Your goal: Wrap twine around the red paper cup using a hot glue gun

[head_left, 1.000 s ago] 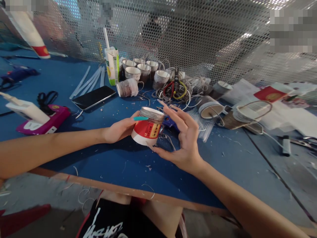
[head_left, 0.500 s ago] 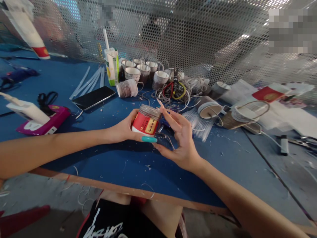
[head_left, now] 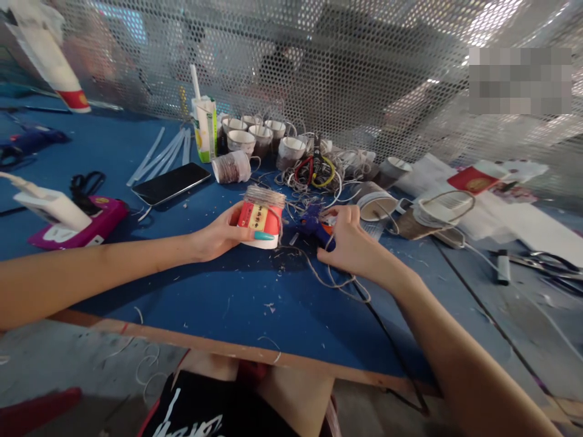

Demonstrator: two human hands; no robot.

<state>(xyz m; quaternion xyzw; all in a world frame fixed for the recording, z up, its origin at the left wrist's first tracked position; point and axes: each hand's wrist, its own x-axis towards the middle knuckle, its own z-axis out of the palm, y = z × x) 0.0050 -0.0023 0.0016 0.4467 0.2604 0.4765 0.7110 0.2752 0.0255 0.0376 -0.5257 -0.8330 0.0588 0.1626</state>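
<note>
1. Fingers of the left hand [head_left: 221,233] wrap around a red-and-white paper cup [head_left: 260,216], holding it tilted just above the blue table [head_left: 218,291], near the middle of the near edge; string is wound around the cup's upper part.
2. Right hand [head_left: 353,243] rests just right of the cup, curled down on a blue glue gun [head_left: 315,224] lying on the table; whether it grips it I cannot tell.
3. Loose string [head_left: 328,276] trails on the table from the cup past the right hand.
4. Farther back, toward the far edge, stand several string-wrapped cups [head_left: 250,136], a drink carton [head_left: 206,127] and scissors [head_left: 314,167] in a tangle of wire.
5. A black phone [head_left: 170,183] lies to the left.
</note>
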